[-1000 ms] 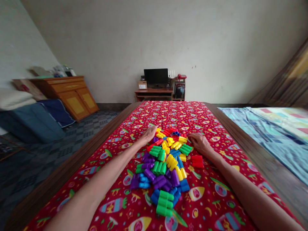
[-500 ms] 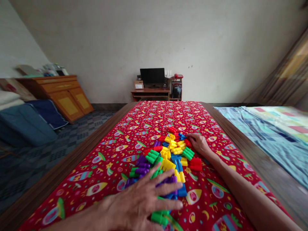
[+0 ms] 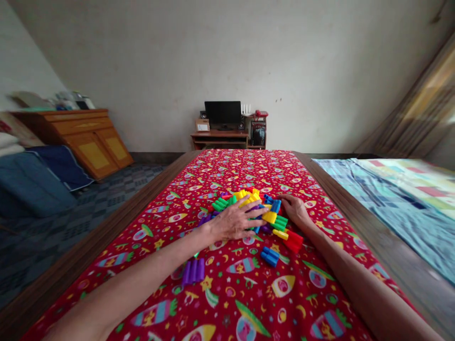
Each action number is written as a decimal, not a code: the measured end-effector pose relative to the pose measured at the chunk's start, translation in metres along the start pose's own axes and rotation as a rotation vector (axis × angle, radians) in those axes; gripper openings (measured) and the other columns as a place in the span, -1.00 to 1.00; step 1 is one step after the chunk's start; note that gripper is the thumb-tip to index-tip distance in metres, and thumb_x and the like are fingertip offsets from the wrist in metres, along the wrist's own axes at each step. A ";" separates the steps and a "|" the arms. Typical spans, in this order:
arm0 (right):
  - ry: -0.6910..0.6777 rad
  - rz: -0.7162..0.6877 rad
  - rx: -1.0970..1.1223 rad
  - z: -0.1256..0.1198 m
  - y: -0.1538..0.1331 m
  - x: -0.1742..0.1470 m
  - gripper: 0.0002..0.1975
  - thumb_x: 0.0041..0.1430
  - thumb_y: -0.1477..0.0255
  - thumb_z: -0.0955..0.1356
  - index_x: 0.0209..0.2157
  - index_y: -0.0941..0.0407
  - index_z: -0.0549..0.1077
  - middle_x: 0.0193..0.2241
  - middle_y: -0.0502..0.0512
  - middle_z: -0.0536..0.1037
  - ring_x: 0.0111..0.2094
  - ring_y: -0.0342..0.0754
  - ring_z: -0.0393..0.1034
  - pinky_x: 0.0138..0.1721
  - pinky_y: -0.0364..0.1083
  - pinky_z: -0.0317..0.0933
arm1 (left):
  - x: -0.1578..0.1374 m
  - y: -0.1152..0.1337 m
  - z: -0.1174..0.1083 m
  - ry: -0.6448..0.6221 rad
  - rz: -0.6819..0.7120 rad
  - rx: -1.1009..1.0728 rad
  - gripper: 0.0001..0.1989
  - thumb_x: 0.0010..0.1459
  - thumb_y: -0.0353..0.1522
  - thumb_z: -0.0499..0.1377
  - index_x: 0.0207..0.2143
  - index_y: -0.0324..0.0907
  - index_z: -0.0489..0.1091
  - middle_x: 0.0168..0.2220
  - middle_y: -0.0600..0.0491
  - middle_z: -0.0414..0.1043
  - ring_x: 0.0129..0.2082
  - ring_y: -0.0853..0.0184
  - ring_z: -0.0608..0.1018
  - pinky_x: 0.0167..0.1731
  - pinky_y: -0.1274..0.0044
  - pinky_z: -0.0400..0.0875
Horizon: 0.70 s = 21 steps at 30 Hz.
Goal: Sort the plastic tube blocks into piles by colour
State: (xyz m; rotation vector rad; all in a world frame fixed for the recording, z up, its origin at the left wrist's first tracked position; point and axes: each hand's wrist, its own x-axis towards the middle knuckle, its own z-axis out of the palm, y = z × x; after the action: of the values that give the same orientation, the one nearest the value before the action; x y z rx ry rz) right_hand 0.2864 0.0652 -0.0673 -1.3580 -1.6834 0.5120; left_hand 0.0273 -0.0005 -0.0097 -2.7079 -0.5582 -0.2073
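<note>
Spread wide, my left hand (image 3: 234, 221) lies palm down on a heap of plastic building blocks and holds none of them. Yellow blocks (image 3: 246, 195) and green blocks (image 3: 220, 204) show beyond its fingers; part of the heap is hidden under the palm. My right hand (image 3: 295, 209) rests at the heap's right side, fingers loosely bent and nothing visible in them. Near its fingertips are a blue block (image 3: 276, 205) and a green block (image 3: 280, 222). A red block (image 3: 293, 241) lies below that hand.
A blue block (image 3: 270, 256) and a purple block (image 3: 194, 272) lie apart, nearer to me. A red patterned cloth (image 3: 245, 303) covers the table, leaving the brown wooden edge (image 3: 149, 194) bare. Beyond stands a desk (image 3: 220, 134) with a monitor (image 3: 223, 113).
My left hand has moved forward, pushing the near blocks away from me into a tighter heap. A blue and a purple block now lie apart. The right hand stays at the heap's right side.
</note>
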 end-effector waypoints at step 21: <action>0.070 0.253 0.513 -0.004 0.005 0.002 -0.65 0.02 0.21 0.34 -0.26 0.19 0.49 -0.34 0.21 0.62 -0.37 -0.01 0.55 -0.31 -0.07 0.43 | 0.056 0.001 0.010 -0.050 0.013 -0.028 -0.69 0.32 -0.23 0.04 0.03 -0.07 0.41 0.29 0.10 0.17 0.31 0.15 0.15 0.31 0.22 -0.11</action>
State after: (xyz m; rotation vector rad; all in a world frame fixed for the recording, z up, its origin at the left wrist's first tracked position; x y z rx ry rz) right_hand 0.2929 0.0675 -0.0683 -1.1893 -1.2131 0.9561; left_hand 0.0795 0.0227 -0.0074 -2.7496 -0.5562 -0.1458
